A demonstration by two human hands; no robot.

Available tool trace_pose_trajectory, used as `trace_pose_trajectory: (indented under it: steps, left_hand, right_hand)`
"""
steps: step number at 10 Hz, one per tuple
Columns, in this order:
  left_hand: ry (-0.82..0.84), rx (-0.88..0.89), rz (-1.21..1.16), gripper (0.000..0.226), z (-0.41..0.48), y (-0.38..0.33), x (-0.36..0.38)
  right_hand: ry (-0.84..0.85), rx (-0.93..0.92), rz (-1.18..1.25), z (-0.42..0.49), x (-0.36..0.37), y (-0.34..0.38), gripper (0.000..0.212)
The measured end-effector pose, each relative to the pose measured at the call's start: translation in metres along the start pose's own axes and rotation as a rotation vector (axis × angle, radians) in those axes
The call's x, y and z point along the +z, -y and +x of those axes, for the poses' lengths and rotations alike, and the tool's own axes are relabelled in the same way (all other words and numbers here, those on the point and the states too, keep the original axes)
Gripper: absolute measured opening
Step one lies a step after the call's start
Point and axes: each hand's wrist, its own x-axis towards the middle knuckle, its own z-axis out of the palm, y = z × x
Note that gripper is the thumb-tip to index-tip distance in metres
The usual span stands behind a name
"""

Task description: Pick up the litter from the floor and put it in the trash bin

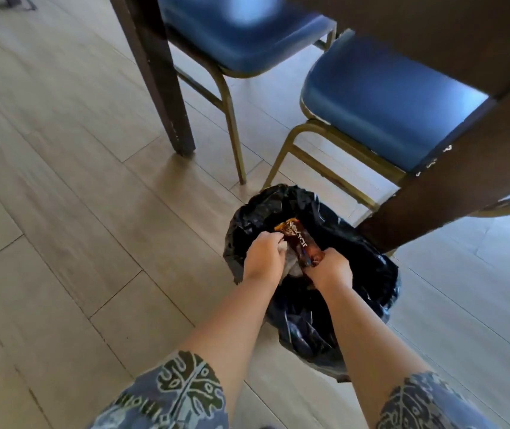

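Observation:
A trash bin lined with a black plastic bag (368,267) stands on the floor in front of me. Both my hands are over its mouth. My right hand (329,267) grips the lower end of a brown snack wrapper (298,239) with white lettering, which sticks up and away from me. My left hand (263,255) is closed on a crumpled whitish piece of litter (290,264), partly hidden between the two hands. The inside of the bin is dark and hidden.
A dark wooden table leg (160,78) stands at the back left, another (451,187) just right of the bin. Two blue padded chairs (389,97) with gold metal legs sit under the table. Pale wood-look floor tiles (77,212) stretch to the left.

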Motion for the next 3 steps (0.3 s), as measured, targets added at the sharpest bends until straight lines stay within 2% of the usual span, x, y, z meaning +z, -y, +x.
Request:
trace_pose_trajectory:
  steps: [1,2,3]
  left_hand:
    - [0.101,-0.044,0.035,0.026,0.0219,0.0082,0.0172]
    - [0.105,-0.076,0.041,0.036,0.0261,0.0116,0.0217]
    - [0.067,-0.035,0.075,0.035,0.0217,0.0084,0.0158]
  right_hand:
    - [0.035,0.019,-0.034,0.0173,0.0074,-0.0037,0.042]
    - [0.046,-0.028,-0.022,0.0223,0.0074,-0.0013,0.058]
    - [0.015,-0.114,-0.045,0.0133,0.0012,0.0058,0.052]
